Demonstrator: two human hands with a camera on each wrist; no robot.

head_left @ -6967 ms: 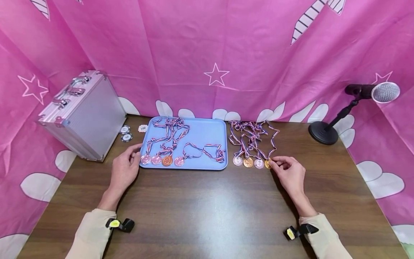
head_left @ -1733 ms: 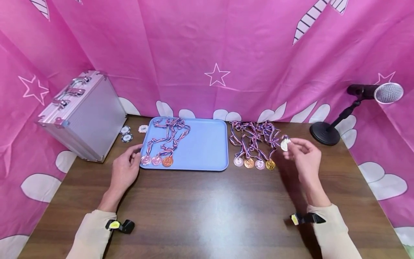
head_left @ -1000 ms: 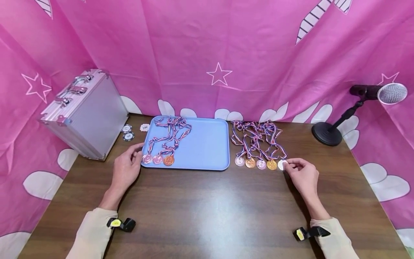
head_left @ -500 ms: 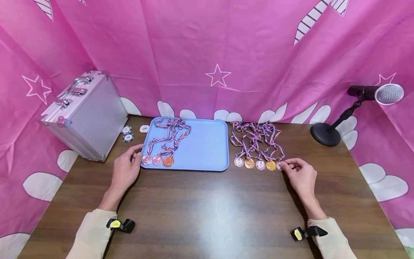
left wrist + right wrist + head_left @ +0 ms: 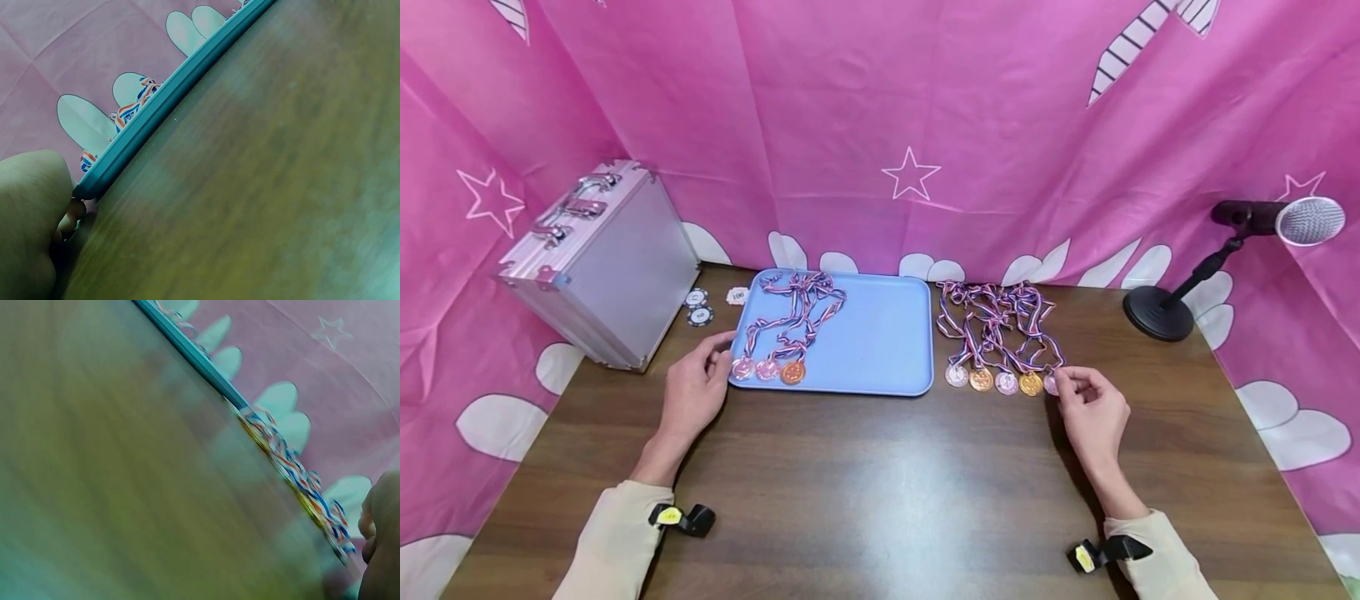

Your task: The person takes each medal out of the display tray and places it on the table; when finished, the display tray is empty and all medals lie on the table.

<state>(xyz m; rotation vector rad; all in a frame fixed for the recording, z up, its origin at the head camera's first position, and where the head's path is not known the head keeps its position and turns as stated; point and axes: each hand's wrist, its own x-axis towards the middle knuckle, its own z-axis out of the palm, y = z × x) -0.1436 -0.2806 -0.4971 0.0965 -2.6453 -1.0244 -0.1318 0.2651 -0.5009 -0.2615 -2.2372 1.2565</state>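
In the head view my left hand (image 5: 696, 387) grips the left rim of a blue tray (image 5: 880, 333), its fingers curled at the edge. On the tray lie two pinkish silver medals (image 5: 767, 369) and a bronze-coloured medal (image 5: 792, 372), with striped ribbons bunched behind them. To the tray's right, several medals form a row on the table, among them a gold one (image 5: 1031, 383). My right hand (image 5: 1093, 412) pinches the row's rightmost silver medal (image 5: 1051, 383), partly covered by the fingertips. The right wrist view shows this row edge-on, with tangled ribbons (image 5: 300, 472) behind.
A silver case (image 5: 610, 267) stands at the left, with poker chips (image 5: 700, 316) beside it. A microphone (image 5: 1309, 221) on a black stand is at the back right. A pink curtain (image 5: 850, 108) hangs along the table's far edge.
The medal with its ribbon spread across the tray's right part went to the right end of the table row, carried by my right hand, which then shifted slightly there. My left hand stayed put.
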